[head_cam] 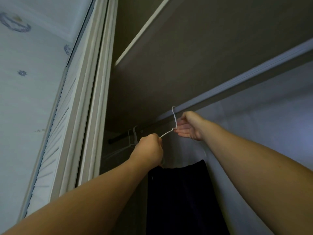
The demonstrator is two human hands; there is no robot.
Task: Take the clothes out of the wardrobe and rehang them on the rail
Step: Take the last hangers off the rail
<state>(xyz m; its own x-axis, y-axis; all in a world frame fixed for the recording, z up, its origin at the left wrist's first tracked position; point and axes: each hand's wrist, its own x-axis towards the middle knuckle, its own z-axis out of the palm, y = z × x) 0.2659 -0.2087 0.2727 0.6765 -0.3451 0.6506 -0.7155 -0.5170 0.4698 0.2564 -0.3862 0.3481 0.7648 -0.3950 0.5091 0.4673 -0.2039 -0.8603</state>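
The left hand [149, 150] is closed in a fist around the sloping left arm of a white wire hanger [166, 133], knuckles turned toward the camera. The right hand [188, 127] is held higher and farther right, its fingers half curled with the palm facing left, and the thumb and fingertips pinch the hanger's neck just below the hook. The hook rises above that hand and curls against the edge of the pale track [237, 80] that runs diagonally up to the right; whether it sits over the rail cannot be told. A dark garment [183, 197], nearly black, hangs from the hanger straight down below both hands, its top edge folded flat and level, its lower part cut off by the bottom of the view. To the left of the left hand, two empty white hangers [133, 138] hang on a dark rail [125, 134] deep in the wardrobe. Above, a shelf [144, 33] with a white front edge crosses the brown interior. At far left stands the louvred wardrobe door [55, 131], and beyond it pale patterned wallpaper [22, 73].
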